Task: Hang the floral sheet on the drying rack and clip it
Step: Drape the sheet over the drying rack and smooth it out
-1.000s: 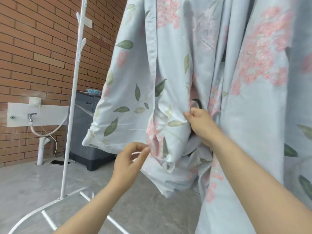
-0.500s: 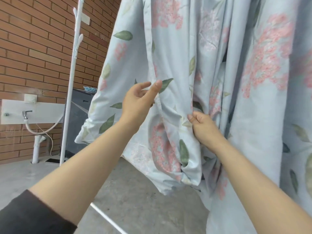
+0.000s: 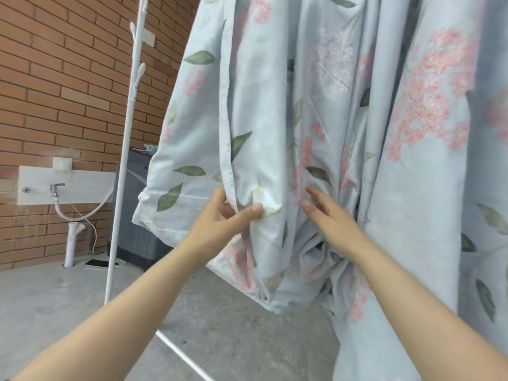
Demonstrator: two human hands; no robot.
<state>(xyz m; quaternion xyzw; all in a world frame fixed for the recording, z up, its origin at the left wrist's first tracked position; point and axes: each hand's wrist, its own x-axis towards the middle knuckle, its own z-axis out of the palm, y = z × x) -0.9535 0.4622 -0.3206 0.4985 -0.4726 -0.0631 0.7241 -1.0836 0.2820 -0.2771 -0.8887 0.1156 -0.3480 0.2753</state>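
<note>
While left hand (image 3: 217,220) pinches it | floral sheet (image 3: 343,119) hangs, folds running vertical

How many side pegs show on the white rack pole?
2: an upper peg and a lower peg on the pole, left of the sheet; more may be hidden above.

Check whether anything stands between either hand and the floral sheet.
Nothing visible does. The left hand pinches a fold of the floral sheet directly; the right hand, fingers straight, is at the cloth beside it. The rack pole stands further left, clear of both.
</note>
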